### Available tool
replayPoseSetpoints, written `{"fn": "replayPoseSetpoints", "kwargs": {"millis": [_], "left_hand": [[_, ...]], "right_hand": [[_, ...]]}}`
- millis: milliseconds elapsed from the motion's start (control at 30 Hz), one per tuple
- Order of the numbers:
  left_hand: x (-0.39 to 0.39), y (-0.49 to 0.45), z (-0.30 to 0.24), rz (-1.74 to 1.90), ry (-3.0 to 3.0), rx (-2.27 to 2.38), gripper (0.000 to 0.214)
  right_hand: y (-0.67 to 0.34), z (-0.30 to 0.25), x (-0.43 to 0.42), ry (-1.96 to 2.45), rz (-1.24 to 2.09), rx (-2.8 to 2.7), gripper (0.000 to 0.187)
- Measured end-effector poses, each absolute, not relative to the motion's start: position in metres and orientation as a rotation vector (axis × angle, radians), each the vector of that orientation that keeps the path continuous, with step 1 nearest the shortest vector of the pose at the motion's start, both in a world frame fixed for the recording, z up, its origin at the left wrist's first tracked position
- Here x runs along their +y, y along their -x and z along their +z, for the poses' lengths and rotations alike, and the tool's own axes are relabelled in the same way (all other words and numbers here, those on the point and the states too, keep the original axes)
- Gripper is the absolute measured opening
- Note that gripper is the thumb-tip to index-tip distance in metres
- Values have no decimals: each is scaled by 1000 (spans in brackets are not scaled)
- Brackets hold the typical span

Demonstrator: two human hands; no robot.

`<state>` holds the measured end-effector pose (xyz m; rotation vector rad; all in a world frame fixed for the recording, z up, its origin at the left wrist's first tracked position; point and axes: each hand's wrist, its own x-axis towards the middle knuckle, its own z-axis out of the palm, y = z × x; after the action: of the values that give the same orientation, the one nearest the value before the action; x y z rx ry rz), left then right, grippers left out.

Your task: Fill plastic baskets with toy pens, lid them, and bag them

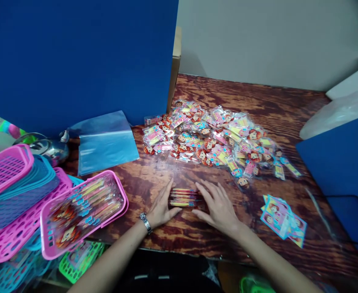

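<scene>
A short stack of small clear-wrapped packets (184, 197) rests on the wooden table close to its front edge, their coloured edges facing me. At its left end is my left hand (162, 207), with a watch on the wrist, thumb and fingers around that end. My right hand (217, 205) is around the other end in the same way. Between them the stack is pressed from both sides. Beyond my hands lies a loose heap of similar packets (209, 138) with cartoon heads on them. What exactly is inside the packets is too small to tell.
A pink basket (122, 189) of packed packets stands at left, beside stacked pink and blue baskets (17, 203). Clear plastic bags (107, 148) lie behind it. Printed cards (284, 219) are at right. Blue panels (81, 57) and a carton (174, 69) bound the table (258, 89).
</scene>
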<state>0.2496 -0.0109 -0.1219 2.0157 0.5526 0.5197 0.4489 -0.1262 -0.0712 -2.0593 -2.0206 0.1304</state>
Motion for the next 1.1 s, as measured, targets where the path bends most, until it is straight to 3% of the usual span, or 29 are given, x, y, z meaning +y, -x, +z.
{"fn": "replayPoseSetpoints", "kwargs": {"millis": [133,267,467,667,1100], "left_hand": [[-13,-249,-124,491,-2008,558,91],[-13,-246,-125,476,-2033,533,85],[-16,-240,-126,439,-2122,430,83],[-16,-236,-125,394,-2135,377,91],[-14,-234,-123,371,-2145,305,97]], "right_hand": [[-439,-84,-132,2019,276,-1526,53],[-432,-83,-130,1899,390,-1495,44],[-430,-77,-133,1941,-72,-1981,36],[-420,-102,-138,1844,-204,-2208,21],[-416,-108,-142,1761,-176,-2298,22]]}}
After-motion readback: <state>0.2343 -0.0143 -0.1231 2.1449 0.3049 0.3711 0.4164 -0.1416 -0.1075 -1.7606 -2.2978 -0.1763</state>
